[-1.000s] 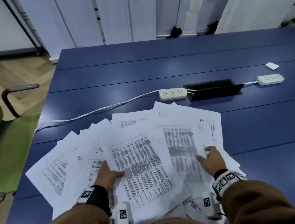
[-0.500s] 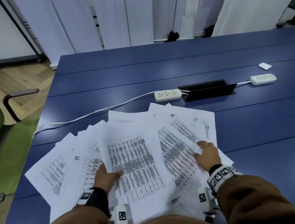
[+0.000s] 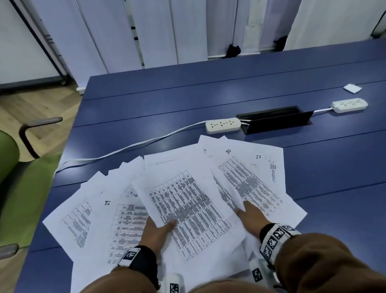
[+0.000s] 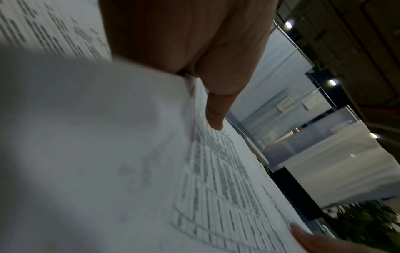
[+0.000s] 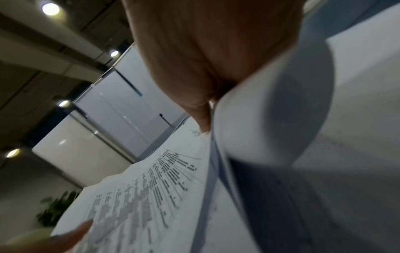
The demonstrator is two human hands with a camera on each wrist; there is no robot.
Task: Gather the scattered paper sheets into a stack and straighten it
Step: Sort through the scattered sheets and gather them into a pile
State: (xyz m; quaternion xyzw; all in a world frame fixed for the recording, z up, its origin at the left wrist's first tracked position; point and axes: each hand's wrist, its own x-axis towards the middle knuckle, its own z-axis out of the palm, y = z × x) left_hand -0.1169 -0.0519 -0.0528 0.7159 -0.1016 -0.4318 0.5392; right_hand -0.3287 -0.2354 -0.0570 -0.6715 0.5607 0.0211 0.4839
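gathering step. i judge it best to draw both hands inward, low on the table (image 3: 228, 84), so the paper sheets (image 3: 93, 215) slide without creasing. they fan from 9 to 2 o'clock around the hands. left hand (image 3: 156, 231): thumb above, fingers beneath the top sheet (image 3: 188, 207), pinching its edge. right hand (image 3: 251, 216): fingers straight, pressing sheets at its 3 o'clock.

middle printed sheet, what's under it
The left hand has its fingers under the white printed middle sheet, thumb on top. More white sheets fan out beneath; the blue table there is covered.
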